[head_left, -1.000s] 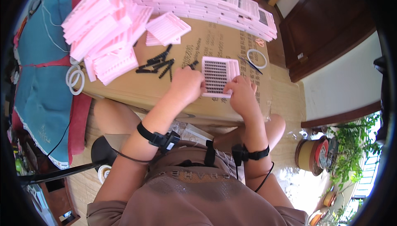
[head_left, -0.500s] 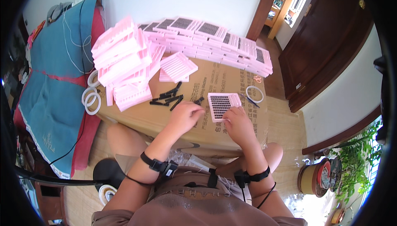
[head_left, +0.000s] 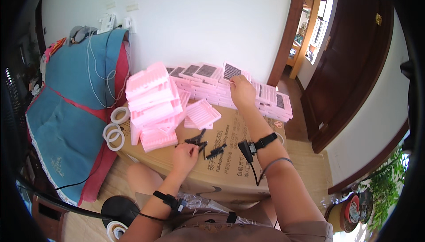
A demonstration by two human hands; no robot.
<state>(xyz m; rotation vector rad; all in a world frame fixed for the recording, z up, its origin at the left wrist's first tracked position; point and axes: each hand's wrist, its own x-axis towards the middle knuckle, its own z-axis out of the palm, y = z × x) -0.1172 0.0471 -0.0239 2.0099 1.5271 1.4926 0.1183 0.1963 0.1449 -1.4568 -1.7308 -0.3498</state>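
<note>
My right hand (head_left: pixel 242 90) is stretched out to the back of the carton, gripping the near edge of a pink lash tray (head_left: pixel 233 70) filled with rows of black false lashes. That tray is at the top of the long row of stacked pink trays (head_left: pixel 208 87), slightly tilted; its contact with the stack is partly hidden. My left hand (head_left: pixel 185 155) is low over the carton with its fingers drawn together beside a small pile of black strips (head_left: pixel 201 139). Whether a strip is between those fingertips cannot be made out. More black strips (head_left: pixel 216 151) lie just right of it.
Empty pink trays (head_left: pixel 152 93) are piled high at the left, with loose trays (head_left: pixel 203 112) beside them. White rings (head_left: pixel 113 137) are at the carton's (head_left: pixel 239 171) left edge. A teal cover (head_left: pixel 66 122) hangs further left; a wall stands behind the stacks.
My right hand has carried the filled tray from the middle of the carton to the back stack. My left hand has moved left to the black strips. The view has tipped upward.
</note>
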